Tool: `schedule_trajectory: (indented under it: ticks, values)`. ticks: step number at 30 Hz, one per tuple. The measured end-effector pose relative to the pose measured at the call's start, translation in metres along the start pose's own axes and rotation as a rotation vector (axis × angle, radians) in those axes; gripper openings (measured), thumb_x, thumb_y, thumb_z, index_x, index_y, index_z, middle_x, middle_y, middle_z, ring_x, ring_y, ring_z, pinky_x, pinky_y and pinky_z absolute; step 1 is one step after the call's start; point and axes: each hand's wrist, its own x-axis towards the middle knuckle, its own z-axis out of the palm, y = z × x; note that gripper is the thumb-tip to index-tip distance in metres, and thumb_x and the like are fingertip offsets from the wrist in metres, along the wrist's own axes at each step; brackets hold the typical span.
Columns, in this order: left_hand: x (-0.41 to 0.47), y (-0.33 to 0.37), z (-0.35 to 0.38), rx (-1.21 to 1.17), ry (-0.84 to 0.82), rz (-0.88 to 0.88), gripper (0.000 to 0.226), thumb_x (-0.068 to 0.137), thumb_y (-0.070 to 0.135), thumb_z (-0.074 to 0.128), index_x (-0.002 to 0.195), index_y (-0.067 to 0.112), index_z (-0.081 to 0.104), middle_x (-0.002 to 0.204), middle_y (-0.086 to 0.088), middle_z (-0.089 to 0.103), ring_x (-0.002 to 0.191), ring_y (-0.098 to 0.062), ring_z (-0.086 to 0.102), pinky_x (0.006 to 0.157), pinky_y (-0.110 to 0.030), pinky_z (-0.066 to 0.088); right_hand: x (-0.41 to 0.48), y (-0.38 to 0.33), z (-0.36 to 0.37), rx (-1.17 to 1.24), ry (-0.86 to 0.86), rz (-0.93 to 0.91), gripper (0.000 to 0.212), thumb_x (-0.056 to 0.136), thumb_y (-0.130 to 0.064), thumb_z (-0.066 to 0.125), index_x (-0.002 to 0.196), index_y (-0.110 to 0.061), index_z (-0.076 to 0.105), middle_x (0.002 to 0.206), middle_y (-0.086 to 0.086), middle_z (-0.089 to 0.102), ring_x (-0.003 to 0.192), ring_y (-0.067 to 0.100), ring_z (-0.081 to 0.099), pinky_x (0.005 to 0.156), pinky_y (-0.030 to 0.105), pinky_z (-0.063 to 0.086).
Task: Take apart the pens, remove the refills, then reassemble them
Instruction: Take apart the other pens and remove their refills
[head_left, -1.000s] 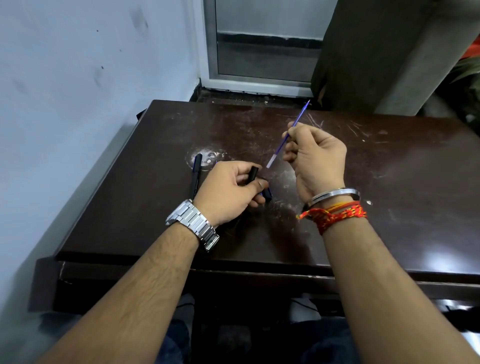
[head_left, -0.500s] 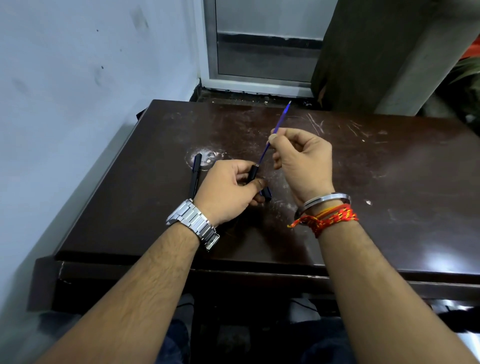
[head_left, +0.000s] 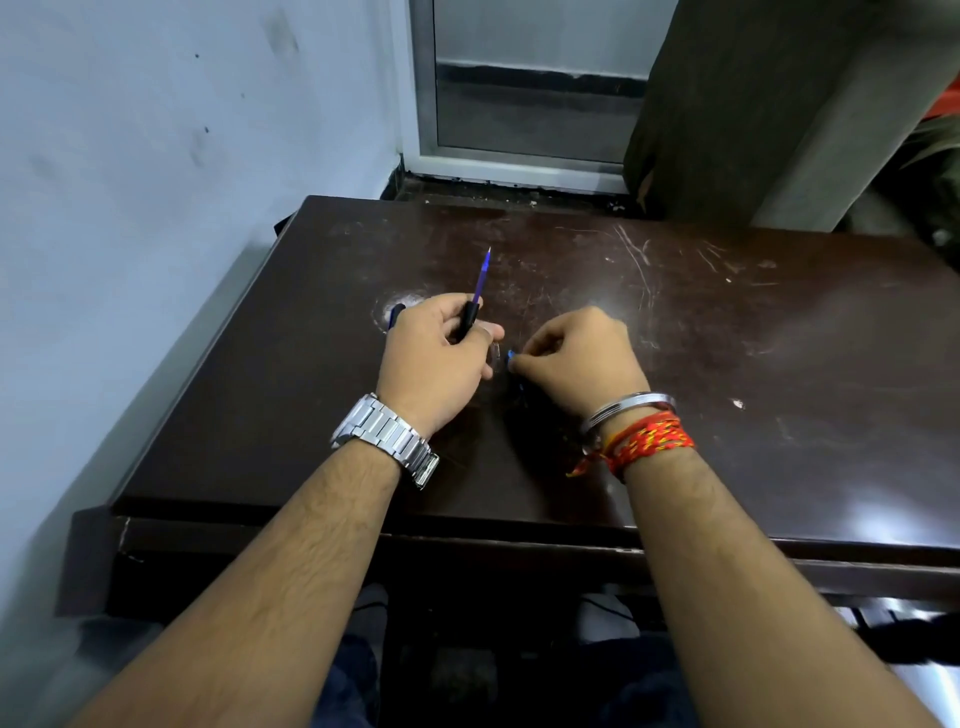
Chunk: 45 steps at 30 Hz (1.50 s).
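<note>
My left hand (head_left: 434, 366) grips a black pen barrel (head_left: 469, 318). A blue refill (head_left: 482, 275) sticks out of the barrel's far end and points away from me. My right hand (head_left: 576, 358) rests low on the dark table (head_left: 753, 364), its fingertips pinched on a small blue-tipped pen piece (head_left: 510, 356) just right of my left thumb. A dark piece lies under that hand, mostly hidden. A second black pen (head_left: 396, 313) lies on the table behind my left hand, largely covered by it.
The scratched brown table reaches a white wall (head_left: 156, 208) on the left and a metal-framed door (head_left: 519, 130) beyond its far edge. A dark pillar (head_left: 727, 104) stands at the back right. My knees show below the table's front edge.
My right hand slid the refill into the barrel, let go of it, and dropped to the table onto the small piece. My left hand now holds barrel and refill together.
</note>
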Motion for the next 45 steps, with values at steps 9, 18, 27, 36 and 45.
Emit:
schedule_trajectory:
  ticks: [9, 18, 27, 36, 45]
  values:
    - [0.002, -0.005, 0.000, 0.074, 0.016, 0.003, 0.022, 0.085, 0.017, 0.068, 0.107, 0.019, 0.069, 0.080, 0.009, 0.074, 0.045, 0.003, 0.051, 0.062, -0.023, 0.045, 0.002, -0.007, 0.009, -0.158, -0.066, 0.009, 0.018, 0.075, -0.038, 0.078, 0.086, -0.024, 0.073, 0.095, 0.006, 0.071, 0.088, 0.023, 0.064, 0.080, 0.033, 0.055]
    - [0.001, -0.004, 0.001, 0.033, -0.028, 0.020, 0.011, 0.092, 0.024, 0.062, 0.086, 0.027, 0.070, 0.081, 0.005, 0.076, 0.042, 0.006, 0.051, 0.052, -0.015, 0.039, 0.003, -0.008, 0.009, 0.020, -0.018, 0.091, 0.019, 0.074, -0.035, 0.074, 0.069, -0.016, 0.071, 0.070, 0.000, 0.068, 0.069, 0.015, 0.065, 0.064, 0.025, 0.053]
    - [-0.002, 0.001, 0.005, 0.046, -0.129, -0.027, 0.015, 0.094, 0.023, 0.059, 0.084, 0.021, 0.070, 0.079, 0.003, 0.076, 0.038, 0.006, 0.048, 0.048, -0.018, 0.033, 0.005, -0.017, -0.009, 0.825, 0.367, 0.153, 0.029, 0.086, -0.026, 0.067, 0.057, -0.021, 0.069, 0.054, -0.010, 0.062, 0.050, 0.003, 0.050, 0.055, 0.023, 0.041]
    - [-0.005, 0.002, 0.006, 0.127, -0.165, 0.019, 0.017, 0.094, 0.024, 0.060, 0.086, 0.016, 0.073, 0.045, 0.020, 0.057, 0.033, 0.006, 0.044, 0.035, -0.005, 0.025, 0.007, -0.016, -0.007, 0.852, 0.397, 0.047, 0.017, 0.089, -0.019, 0.068, 0.072, -0.019, 0.071, 0.072, 0.000, 0.066, 0.064, 0.000, 0.057, 0.061, 0.007, 0.048]
    - [-0.005, 0.005, 0.004, 0.140, -0.118, 0.006, 0.010, 0.090, 0.024, 0.062, 0.088, 0.023, 0.072, 0.079, 0.003, 0.075, 0.070, -0.014, 0.068, 0.064, -0.032, 0.053, 0.008, -0.015, -0.001, 0.802, 0.315, 0.052, 0.016, 0.087, -0.023, 0.068, 0.073, -0.017, 0.073, 0.073, 0.002, 0.068, 0.068, 0.006, 0.059, 0.060, 0.010, 0.049]
